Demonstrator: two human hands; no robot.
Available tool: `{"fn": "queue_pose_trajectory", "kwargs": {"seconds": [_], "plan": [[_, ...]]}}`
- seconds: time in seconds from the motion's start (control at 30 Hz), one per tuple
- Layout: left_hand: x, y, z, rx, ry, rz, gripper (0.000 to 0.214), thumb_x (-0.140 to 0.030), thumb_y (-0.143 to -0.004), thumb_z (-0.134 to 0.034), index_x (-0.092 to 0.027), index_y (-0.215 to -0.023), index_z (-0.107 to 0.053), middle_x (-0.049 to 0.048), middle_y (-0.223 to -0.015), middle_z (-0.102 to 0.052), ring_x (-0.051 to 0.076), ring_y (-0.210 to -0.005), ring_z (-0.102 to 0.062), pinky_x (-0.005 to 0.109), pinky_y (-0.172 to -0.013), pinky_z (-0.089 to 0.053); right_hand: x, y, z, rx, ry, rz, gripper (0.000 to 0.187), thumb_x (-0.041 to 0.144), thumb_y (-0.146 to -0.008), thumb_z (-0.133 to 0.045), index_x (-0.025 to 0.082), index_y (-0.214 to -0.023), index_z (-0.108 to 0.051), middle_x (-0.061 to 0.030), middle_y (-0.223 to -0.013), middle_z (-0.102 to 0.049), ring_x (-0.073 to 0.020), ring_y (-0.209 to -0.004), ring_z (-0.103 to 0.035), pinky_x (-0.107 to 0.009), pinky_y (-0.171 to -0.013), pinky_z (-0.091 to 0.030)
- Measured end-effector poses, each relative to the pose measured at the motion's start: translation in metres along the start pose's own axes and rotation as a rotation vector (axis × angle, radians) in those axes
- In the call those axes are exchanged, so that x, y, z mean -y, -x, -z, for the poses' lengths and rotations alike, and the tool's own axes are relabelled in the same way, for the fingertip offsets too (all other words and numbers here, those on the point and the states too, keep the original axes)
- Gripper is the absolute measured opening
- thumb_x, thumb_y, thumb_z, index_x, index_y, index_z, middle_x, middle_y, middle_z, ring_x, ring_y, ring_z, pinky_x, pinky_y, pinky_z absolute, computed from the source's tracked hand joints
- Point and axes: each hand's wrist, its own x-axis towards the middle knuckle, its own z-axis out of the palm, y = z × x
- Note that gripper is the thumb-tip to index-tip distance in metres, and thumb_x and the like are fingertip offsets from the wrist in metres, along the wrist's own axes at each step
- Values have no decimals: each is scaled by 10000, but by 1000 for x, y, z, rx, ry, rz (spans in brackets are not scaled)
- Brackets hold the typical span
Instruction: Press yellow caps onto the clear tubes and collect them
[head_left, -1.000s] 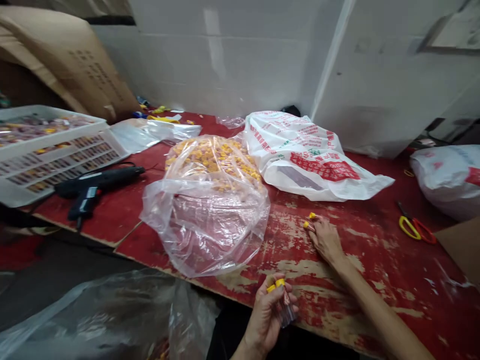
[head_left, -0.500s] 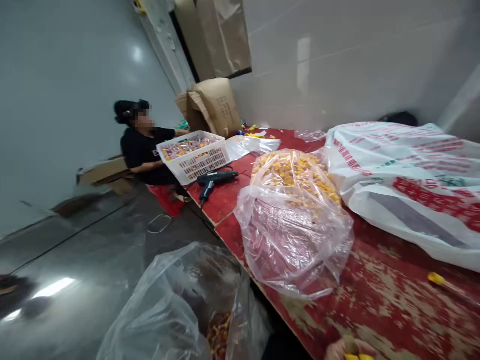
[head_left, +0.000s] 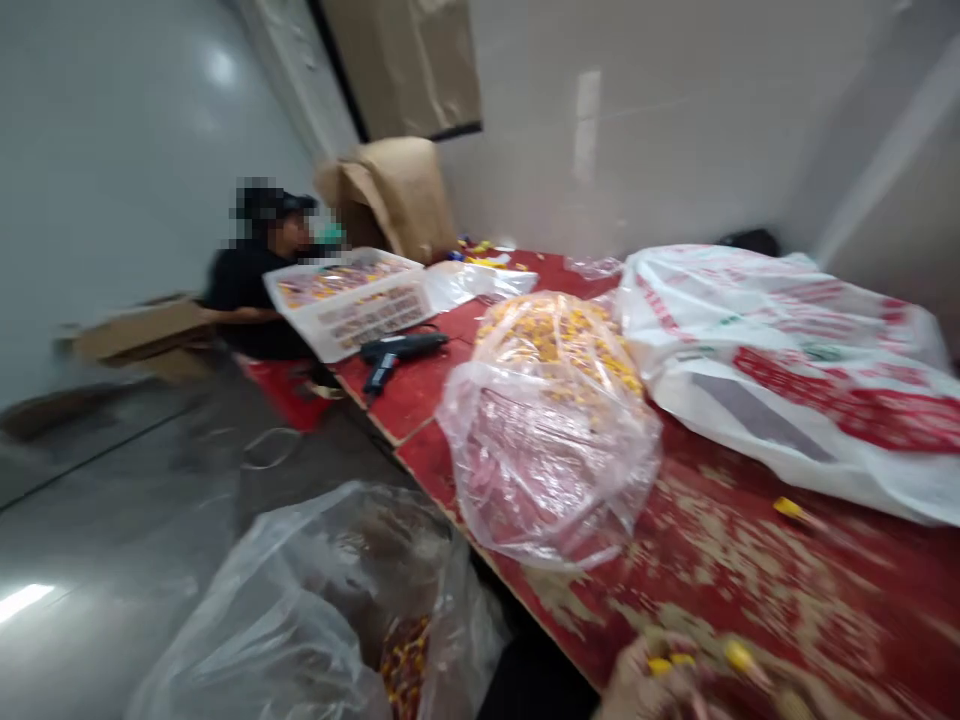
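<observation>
White tiled walls (head_left: 660,130) rise behind a scuffed red desk (head_left: 757,590), its paint worn through in pale patches. Toward the right of the near edge, a hand (head_left: 652,688) shows at the bottom of the view, blurred, with small yellow caps (head_left: 739,655) at its fingers; the blur hides which hand it is and whether it is clenched on them or has let go. One more yellow cap (head_left: 787,507) lies on the desk just below a white printed bag (head_left: 780,380). A clear bag (head_left: 551,440) packed with yellow pieces sits mid-desk, beside the white one. Toward the far left edge lie a glue gun (head_left: 397,350) and a white crate (head_left: 349,305), with a seated co-worker (head_left: 247,270) beyond them. Below the near edge, another clear bag (head_left: 300,610) rests on the floor (head_left: 97,480).
</observation>
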Motion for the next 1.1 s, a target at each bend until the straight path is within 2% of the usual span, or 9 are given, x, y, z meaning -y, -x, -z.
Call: {"fn": "queue_pose_trajectory", "kwargs": {"seconds": [0.13,0.23,0.33,0.43,0.57,0.7,0.9,1.0,1.1], "plan": [[-13,14,-16,-62,111,36,373,-278,-563,-845,-161,-850,-639,48,-802,-688,139,-694,-639,241,-662,-498,-1,12,51,69,95,112,376,396,-937,-350,224,-926,-684,-61,-889,-683,-168,-763,-648,-263,-681,-550],[-24,14,-15,-125,44,105,364,-264,-582,-833,-169,-875,-639,37,-853,-680,162,-702,-649,278,-641,-521,-19,-14,72,100,171,198,291,297,-922,-374,220,-908,-655,-78,-948,-641,-192,-846,-616,-289,-713,-521],[-26,13,-9,-149,-5,133,366,-307,-599,-817,-167,-885,-637,36,-904,-668,202,-718,-660,364,-634,-549,-64,-59,93,-100,470,0,298,232,-927,-350,176,-1035,-622,-114,-1055,-575,-204,-904,-565,-317,-773,-476],[-24,14,-6,-122,-10,129,351,-316,-615,-806,-157,-876,-633,38,-880,-663,203,-696,-656,377,-613,-552,-109,-108,107,-61,765,-184,319,210,-910,-388,139,-1167,-562,-155,-1220,-506,-270,-1066,-471,-396,-872,-402],[-24,15,-3,-99,-1,118,334,-309,-636,-792,-157,-883,-626,47,-877,-664,204,-705,-654,357,-593,-545,-137,-146,107,70,800,-168,313,191,-883,-463,123,-1175,-553,-162,-1167,-553,-300,-1066,-456,-425,-858,-361],[-27,18,-2,-72,-4,131,308,-304,-671,-766,-151,-899,-626,59,-922,-662,203,-727,-652,374,-626,-555,-130,-139,106,242,771,-115,212,234,-914,-451,136,-1010,-613,-125,-989,-601,-232,-937,-524,-321,-789,-372],[-30,16,-4,-12,35,188,249,-258,-692,-736,-150,-887,-627,55,-908,-653,209,-728,-652,388,-634,-560,-81,-88,136,623,611,-36,235,304,-938,-392,200,-965,-600,-30,-845,-639,-144,-710,-576,-220,-626,-362],[-30,12,-5,-13,38,195,232,-238,-729,-692,-149,-934,-630,68,-926,-654,211,-739,-656,379,-633,-563,-58,-72,140,804,745,-102,233,275,-902,-423,184,-833,-627,-49,-700,-649,-167,-613,-588,-243,-540,-300],[-30,11,-3,-12,53,202,214,-242,-760,-651,-137,-946,-632,81,-927,-652,215,-749,-657,380,-634,-565,-48,-65,127,847,906,-131,247,257,-883,-459,153,-782,-659,-106,-687,-673,-197,-613,-626,-250,-503,-275]]}}
